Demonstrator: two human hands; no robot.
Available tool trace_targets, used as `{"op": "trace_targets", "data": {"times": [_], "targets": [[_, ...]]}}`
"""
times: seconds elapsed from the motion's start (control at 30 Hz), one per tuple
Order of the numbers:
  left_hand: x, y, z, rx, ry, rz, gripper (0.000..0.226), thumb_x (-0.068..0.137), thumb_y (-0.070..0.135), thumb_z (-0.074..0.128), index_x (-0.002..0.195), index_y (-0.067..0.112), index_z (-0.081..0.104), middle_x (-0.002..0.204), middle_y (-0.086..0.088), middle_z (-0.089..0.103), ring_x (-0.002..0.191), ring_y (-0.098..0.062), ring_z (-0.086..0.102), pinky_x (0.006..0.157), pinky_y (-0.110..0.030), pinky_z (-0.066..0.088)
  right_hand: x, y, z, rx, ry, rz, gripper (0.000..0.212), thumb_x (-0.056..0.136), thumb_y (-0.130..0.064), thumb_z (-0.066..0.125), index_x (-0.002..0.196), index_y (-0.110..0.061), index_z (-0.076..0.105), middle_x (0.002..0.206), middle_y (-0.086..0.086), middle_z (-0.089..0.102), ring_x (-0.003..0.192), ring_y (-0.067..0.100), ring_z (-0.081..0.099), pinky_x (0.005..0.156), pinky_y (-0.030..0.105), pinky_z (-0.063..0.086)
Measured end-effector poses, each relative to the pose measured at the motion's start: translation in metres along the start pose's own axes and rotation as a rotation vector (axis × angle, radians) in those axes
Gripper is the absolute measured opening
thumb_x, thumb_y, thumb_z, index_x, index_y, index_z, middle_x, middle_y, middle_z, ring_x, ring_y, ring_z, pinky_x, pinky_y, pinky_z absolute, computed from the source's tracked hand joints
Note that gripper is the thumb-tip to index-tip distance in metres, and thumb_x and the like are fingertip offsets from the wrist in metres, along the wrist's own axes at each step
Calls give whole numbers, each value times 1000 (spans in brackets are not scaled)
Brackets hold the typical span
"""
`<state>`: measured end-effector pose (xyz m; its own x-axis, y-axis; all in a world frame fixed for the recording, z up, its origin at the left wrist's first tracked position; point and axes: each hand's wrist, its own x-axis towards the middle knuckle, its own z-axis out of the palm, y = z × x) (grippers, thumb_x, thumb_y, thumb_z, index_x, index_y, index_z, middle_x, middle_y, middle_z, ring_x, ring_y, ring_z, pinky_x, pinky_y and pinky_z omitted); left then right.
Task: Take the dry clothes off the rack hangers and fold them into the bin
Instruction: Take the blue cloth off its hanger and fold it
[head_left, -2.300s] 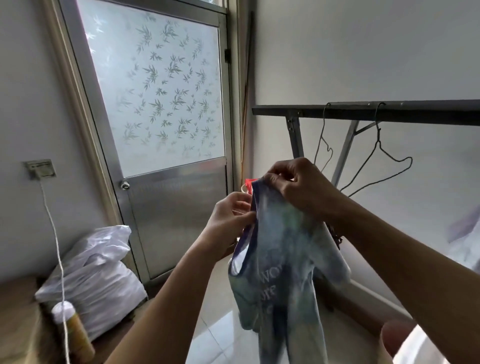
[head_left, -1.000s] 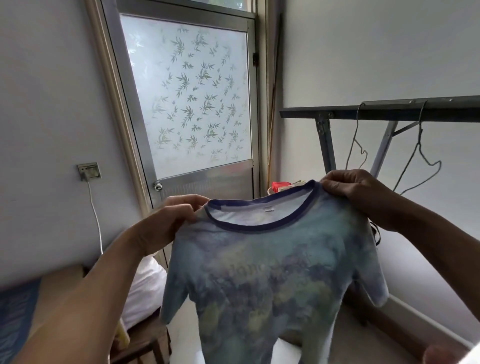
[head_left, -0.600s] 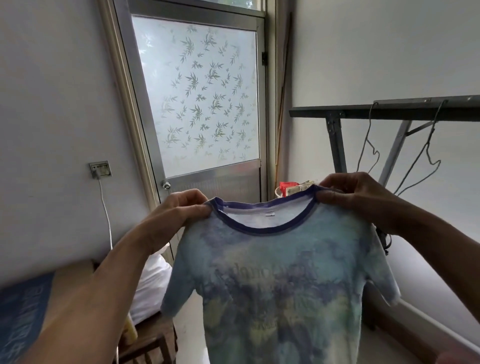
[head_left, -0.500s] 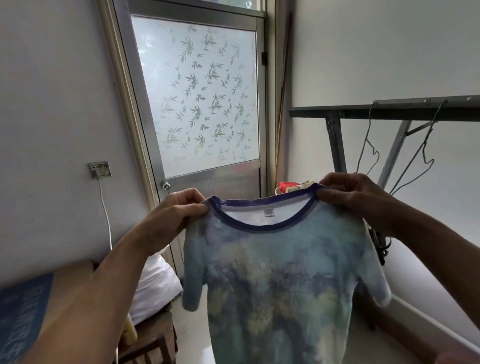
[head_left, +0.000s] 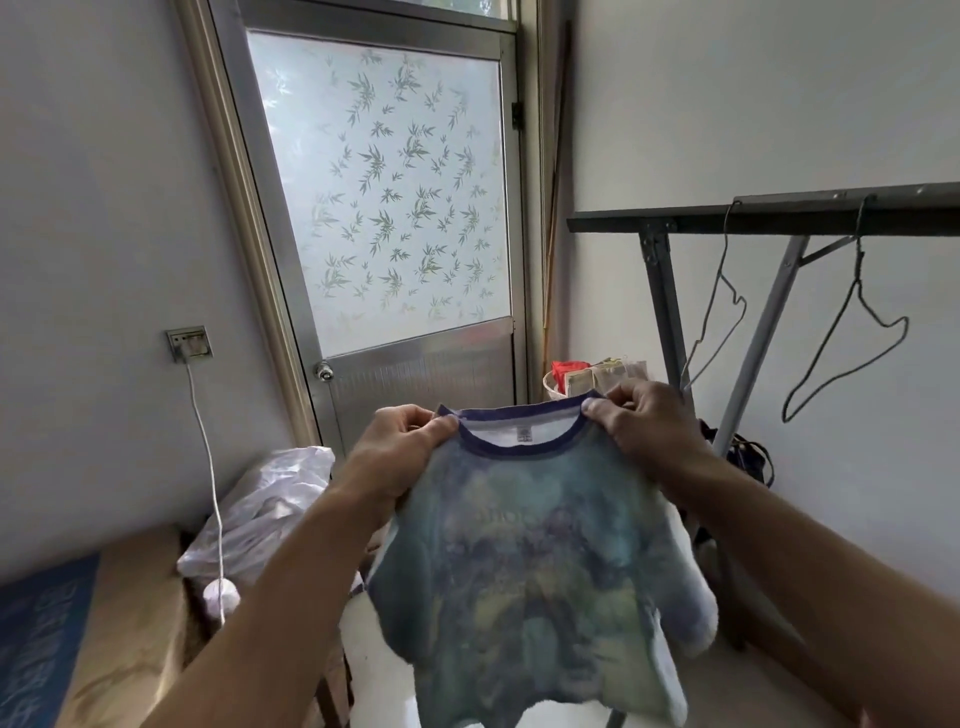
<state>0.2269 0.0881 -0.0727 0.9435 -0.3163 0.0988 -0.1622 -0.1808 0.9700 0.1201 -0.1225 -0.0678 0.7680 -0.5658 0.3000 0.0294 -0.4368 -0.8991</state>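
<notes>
Head view: left hand (head_left: 400, 457) and right hand (head_left: 644, 426) pinch T-shirt (head_left: 524, 561) shoulders beside its collar. Judged light, limp; grip shoulder seams for folding.

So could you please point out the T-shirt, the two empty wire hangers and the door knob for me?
T-shirt (head_left: 524, 551): head view, middle of its chest.
Left wire hanger (head_left: 719, 306): head view, its sloping wire below the hook.
Right wire hanger (head_left: 841, 364): head view, its long sloping wire.
Door knob (head_left: 325, 371): head view, the knob's round face.
</notes>
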Motion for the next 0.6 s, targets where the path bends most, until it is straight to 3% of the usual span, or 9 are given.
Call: {"op": "trace_targets", "data": {"times": [0.13,0.2,0.4,0.6], "targets": [[-14,6,28,-39,-51,60,15,90,26,70,82,14,66,73,-2,67,61,-10,62,52,-21,48,-9,-4,24,30,-39,-37,17,92,-22,64,86,-6,64,87,20,68,74,26,63,74,44,56],[-19,8,39,-54,-83,82,14,91,25,68,84,14,64,76,-2,65,61,-8,60,48,-17,46,-13,-7,34,46,-41,-55,17,92,-21,65,85,-5,64,87,19,68,73,22,61,73,42,55],[-23,10,52,-90,-104,101,11,94,18,65,85,11,63,78,-7,65,65,-13,62,54,-25,49,-16,-6,42,59,-66,-104,18,92,-24,65,85,-7,65,77,6,64,69,13,60,63,25,50],[-34,20,60,-254,-151,19,20,101,21,53,93,4,59,68,-7,65,51,-13,65,45,-24,52,-15,-2,46,117,-94,-96,26,92,-34,64,82,-9,66,77,9,71,76,24,70,74,46,58]]}}
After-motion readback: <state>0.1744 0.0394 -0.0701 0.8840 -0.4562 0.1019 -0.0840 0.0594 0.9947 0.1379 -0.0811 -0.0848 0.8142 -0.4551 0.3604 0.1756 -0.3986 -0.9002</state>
